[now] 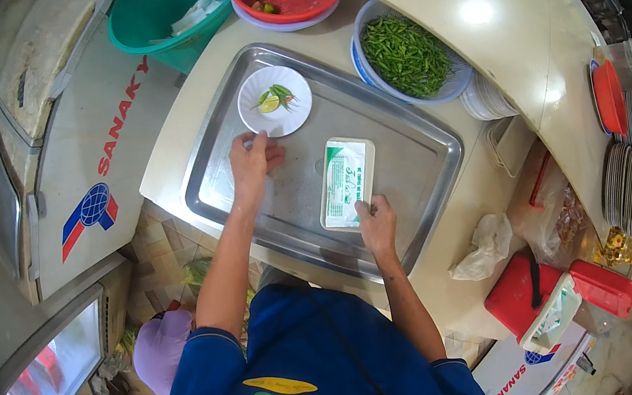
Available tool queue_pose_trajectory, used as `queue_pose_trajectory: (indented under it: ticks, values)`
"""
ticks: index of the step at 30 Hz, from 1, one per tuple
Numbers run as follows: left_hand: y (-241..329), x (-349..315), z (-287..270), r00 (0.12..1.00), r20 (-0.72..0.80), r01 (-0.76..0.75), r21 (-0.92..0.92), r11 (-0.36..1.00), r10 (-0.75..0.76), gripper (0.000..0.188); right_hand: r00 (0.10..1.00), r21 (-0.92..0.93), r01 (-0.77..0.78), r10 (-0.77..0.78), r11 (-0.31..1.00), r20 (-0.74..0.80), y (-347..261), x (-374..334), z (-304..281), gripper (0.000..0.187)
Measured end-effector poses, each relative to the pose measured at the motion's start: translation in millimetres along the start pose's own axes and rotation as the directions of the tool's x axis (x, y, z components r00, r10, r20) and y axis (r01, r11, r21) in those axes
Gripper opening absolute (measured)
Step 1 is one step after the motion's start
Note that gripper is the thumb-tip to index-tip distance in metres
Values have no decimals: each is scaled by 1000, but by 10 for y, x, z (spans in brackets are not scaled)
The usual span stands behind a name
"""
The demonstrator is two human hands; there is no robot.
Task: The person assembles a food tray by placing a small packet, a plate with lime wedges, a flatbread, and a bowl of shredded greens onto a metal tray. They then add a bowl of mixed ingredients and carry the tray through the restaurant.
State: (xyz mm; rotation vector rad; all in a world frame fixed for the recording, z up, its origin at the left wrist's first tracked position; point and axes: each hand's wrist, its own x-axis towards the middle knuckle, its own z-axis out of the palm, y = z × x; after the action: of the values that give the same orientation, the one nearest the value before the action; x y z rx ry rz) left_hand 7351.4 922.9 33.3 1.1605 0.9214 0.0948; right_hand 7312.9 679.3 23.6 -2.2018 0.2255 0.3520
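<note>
On a large steel tray (307, 191) lies a round white plate (254, 116) with a cut lime piece (269, 104) and several green chillies (282, 92). My left hand (252, 166) is at the plate's near rim, fingers loosely bent and apart, a fingertip at the rim. To the right, a shallow white rectangular dish (369, 157) holds a flat white packet (348, 180) with green print. My right hand (378, 225) grips the dish's near right corner, its thumb over the packet's end; the other fingers are partly hidden.
Behind the tray stand a green tub (164, 46), a red basket (301, 1) with cut limes, and a basket of green chillies (405, 55). Stacked white plates (487, 100) sit at the right, near a crumpled plastic bag (485, 247) and a red box (521, 293). A raised counter (461, 17) curves behind.
</note>
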Motion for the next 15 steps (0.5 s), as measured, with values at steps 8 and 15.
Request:
queue_pose_trajectory:
  ticks: [8,15]
  values:
    - [162,162,-61,991,131,-23,-83,996,34,32,999,-13,16,-17,1000,-35,-366,244,268,23]
    - [43,-175,-102,955,288,109,-131,985,-68,19,984,-104,154,-143,983,109,-734,537,384,24]
